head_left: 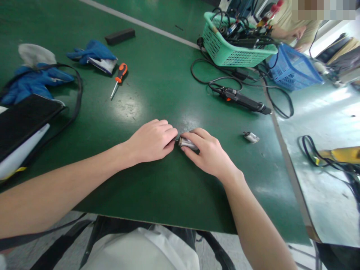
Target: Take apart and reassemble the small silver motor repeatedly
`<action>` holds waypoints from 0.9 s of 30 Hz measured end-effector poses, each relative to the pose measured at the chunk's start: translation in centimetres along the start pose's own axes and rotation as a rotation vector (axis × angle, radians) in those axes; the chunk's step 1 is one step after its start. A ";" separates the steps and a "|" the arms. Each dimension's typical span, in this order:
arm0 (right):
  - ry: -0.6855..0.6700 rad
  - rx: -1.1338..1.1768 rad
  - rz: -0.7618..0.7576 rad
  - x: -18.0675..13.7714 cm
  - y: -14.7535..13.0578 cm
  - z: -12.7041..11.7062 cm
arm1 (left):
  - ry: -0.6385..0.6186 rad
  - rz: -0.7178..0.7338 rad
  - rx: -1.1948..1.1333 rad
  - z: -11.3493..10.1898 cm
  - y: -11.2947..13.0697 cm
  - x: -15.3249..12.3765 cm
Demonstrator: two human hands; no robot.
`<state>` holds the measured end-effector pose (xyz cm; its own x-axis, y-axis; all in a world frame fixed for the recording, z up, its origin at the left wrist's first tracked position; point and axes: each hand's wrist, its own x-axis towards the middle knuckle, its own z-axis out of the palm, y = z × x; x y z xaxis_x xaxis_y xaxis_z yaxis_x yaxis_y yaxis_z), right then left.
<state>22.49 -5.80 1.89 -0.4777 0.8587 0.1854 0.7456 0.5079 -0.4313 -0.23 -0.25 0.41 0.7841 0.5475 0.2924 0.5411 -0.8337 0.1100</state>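
Right hand (208,152) grips a silver cylinder (189,144); left hand (153,141) curls at its end, hold unclear. Green basket (234,56) beyond brims with cabled black gear (242,38)!

hidden fingertips, cropped edges, a tangle too thick to sort.
the left hand (154,141) curls over its own fingertips, and what they pinch is too small to tell; the right hand (209,152) covers the far end of a metal cylinder (187,143). the left edge cuts off a black case (28,120), which hides part of the blue gloves (32,83); the right edge crops a yellow tool (344,155). cables and parts overlap past telling in the green basket (242,56). behind it, a person (309,32) is cut off by the top edge.
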 end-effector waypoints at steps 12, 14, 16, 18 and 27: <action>0.005 -0.010 -0.014 0.0 0.0 -0.1 | 0.001 0.021 0.010 0.1 0.0 -0.1; 0.006 -0.008 -0.012 0.0 0.0 -0.1 | 0.000 0.024 0.007 0.1 0.0 -0.1; 0.004 -0.005 -0.011 0.1 0.0 -0.1 | -0.004 0.027 0.006 0.0 0.0 -0.1; 0.002 -0.003 -0.010 0.1 0.0 -0.1 | -0.009 0.029 0.007 0.0 0.0 -0.1; 0.000 0.006 -0.001 0.1 -0.1 -0.1 | -0.019 0.029 0.001 0.1 -0.1 -0.2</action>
<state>22.46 -5.72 2.05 -0.4785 0.8581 0.1863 0.7421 0.5086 -0.4366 -0.36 -0.27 0.26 0.8051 0.5246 0.2769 0.5187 -0.8490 0.1004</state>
